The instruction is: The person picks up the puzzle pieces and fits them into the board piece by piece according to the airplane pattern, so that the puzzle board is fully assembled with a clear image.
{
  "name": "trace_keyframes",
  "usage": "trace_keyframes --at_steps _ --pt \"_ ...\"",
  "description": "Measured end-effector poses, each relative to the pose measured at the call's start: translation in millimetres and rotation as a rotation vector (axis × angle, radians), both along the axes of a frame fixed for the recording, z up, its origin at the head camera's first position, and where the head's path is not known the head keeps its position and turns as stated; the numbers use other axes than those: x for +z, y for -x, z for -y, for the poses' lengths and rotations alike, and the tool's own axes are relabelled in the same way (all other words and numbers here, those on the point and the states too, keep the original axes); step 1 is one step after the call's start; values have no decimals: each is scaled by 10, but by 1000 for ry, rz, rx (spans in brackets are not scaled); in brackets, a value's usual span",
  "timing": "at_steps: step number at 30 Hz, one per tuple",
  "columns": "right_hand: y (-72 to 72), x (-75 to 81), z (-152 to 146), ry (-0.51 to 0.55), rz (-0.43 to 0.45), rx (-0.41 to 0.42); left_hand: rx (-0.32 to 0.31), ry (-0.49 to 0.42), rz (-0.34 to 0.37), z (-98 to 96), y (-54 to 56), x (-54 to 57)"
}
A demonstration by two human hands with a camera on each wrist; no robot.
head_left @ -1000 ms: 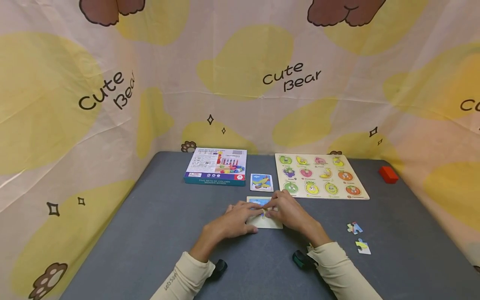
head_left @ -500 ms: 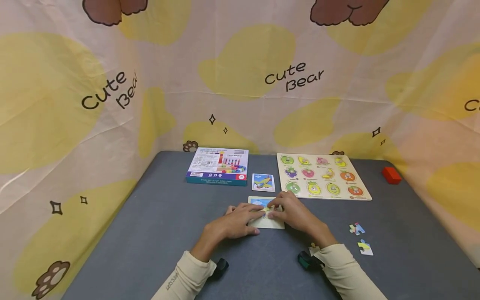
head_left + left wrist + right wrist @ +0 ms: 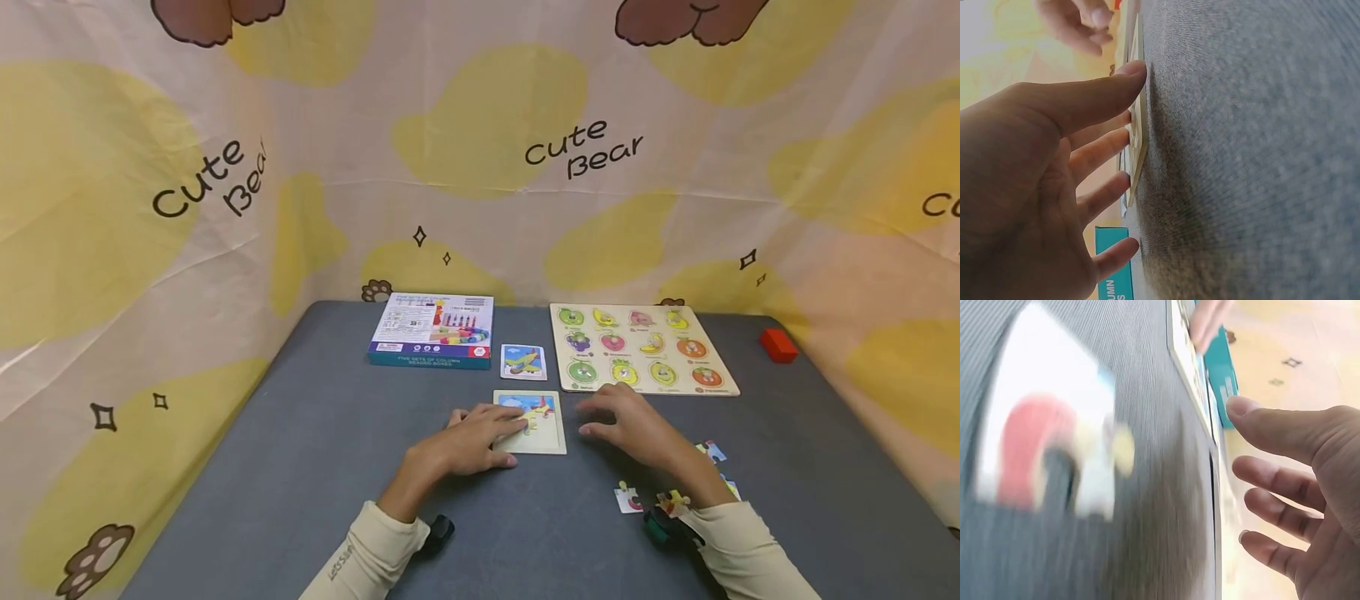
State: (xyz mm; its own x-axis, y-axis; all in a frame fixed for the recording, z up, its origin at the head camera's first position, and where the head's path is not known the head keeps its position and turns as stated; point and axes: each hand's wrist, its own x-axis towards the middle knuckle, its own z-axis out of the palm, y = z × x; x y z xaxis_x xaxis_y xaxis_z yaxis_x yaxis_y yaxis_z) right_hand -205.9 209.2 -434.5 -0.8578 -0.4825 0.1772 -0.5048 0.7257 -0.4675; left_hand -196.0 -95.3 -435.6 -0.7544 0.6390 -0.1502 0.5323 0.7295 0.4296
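Note:
A jigsaw puzzle tray [image 3: 547,440] with a pale frame lies in front of me, its upper part filled with a sky and a red-and-yellow plane picture. My left hand [image 3: 471,439] rests at its left side, straight fingers over the picture and thumb by the near edge, as the left wrist view [image 3: 1047,162] also shows. To the right of the tray, my right hand [image 3: 628,423] hovers with fingers apart and nothing between them. Under its forearm lie loose jigsaw pieces: a white-and-red piece [image 3: 628,499], large in the right wrist view, and a yellow-and-red piece [image 3: 672,502].
More jigsaw pieces [image 3: 714,451] lie partly hidden behind the right forearm. A picture card [image 3: 523,362] sits beyond the tray. Further back are a bead-set box [image 3: 431,332], a fruit puzzle board [image 3: 641,350] and a red block [image 3: 778,346]. A printed cloth surrounds the table.
My right hand has let go of the puzzle and moved right, uncovering the plane picture and the loose pieces by its wrist. The left hand stays in place on the tray.

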Motion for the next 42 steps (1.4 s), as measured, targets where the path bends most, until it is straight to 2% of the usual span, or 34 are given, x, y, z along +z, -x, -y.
trace_keyframes --at_steps 6,18,28,35,42 --pt "-104 4 -316 -16 -41 -35 -4 -7 -7 1 5 -10" --pt "-258 14 -875 -49 -28 -133 3 -16 3 -3 3 1" --pt "-363 -70 -1363 -95 -10 -195 1 -30 20 8 10 -3" --pt "-412 -127 -1548 -93 -46 -185 5 -28 22 12 10 -15" --pt "-425 -114 -1618 -107 31 -218 7 -22 20 6 12 -16"
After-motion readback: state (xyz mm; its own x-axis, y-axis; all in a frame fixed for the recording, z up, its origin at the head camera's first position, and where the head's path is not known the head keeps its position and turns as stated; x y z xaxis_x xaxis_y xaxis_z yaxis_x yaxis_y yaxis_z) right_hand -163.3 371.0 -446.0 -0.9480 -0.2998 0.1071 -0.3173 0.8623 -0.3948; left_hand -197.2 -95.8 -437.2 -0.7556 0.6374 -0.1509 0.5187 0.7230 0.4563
